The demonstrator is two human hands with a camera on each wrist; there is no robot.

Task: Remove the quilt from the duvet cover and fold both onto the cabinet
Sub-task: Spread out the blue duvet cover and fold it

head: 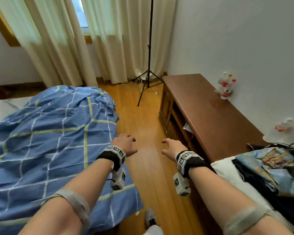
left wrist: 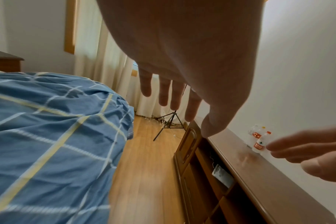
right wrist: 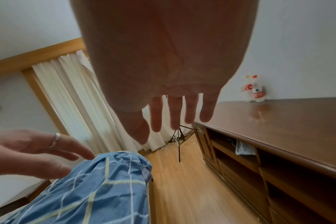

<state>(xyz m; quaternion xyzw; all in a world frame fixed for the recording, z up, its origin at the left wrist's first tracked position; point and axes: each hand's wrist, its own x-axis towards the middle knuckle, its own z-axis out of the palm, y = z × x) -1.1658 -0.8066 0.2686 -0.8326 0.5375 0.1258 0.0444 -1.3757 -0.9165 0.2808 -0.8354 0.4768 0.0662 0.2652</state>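
A blue duvet cover [head: 46, 136] with white and yellow check lines lies rumpled and bulging on the bed at the left; the quilt itself is hidden. It also fills the left of the left wrist view [left wrist: 48, 136] and the bottom of the right wrist view [right wrist: 98, 189]. The brown wooden cabinet [head: 210, 116] stands along the right wall. My left hand [head: 126, 145] hovers at the bed's edge, fingers loose, holding nothing. My right hand [head: 171, 147] hovers over the floor next to the cabinet, fingers spread and empty.
A black tripod [head: 148, 73] stands by the cream curtains [head: 61, 48]. Two plastic bottles [head: 227, 87] stand on the cabinet by the wall, and another bottle [head: 283, 126] lies farther along. Clothes [head: 270, 168] are piled at the right. A strip of wooden floor [head: 143, 116] runs between bed and cabinet.
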